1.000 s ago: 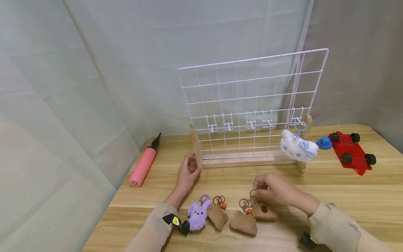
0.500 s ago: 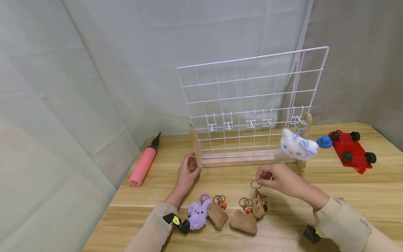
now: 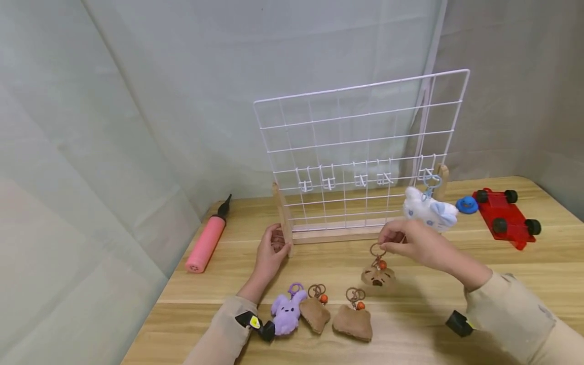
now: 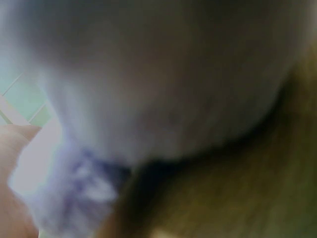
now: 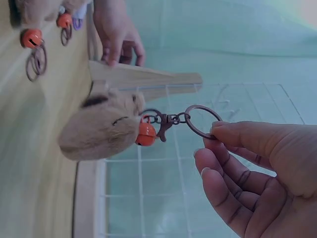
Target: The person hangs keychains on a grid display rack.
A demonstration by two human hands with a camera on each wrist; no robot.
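My right hand (image 3: 420, 244) pinches the metal ring of a brown plush keychain (image 3: 378, 276) between thumb and forefinger. The plush hangs above the table, its orange bell (image 5: 146, 133) plain in the right wrist view. At the left end of a white wire grid rack (image 3: 337, 235), my left hand (image 3: 269, 253) grips the wooden foot (image 3: 284, 218). A white cat plush keychain (image 3: 429, 205) hangs from the rack's rightmost hook. On the table lie a purple bunny keychain (image 3: 286, 315) and two more brown plush keychains (image 3: 352, 323). Mostly blur fills the left wrist view.
Several white hooks (image 3: 360, 180) on the grid carry nothing. A pink hand pump (image 3: 207, 244) lies at the left of the wooden table (image 3: 219, 304). To the right are a small blue duck (image 3: 467, 205) and an upturned red toy car (image 3: 506, 218).
My right hand has lifted the brown plush keychain by its ring, up off the table and toward the rack. The left hand has stayed on the rack's foot.
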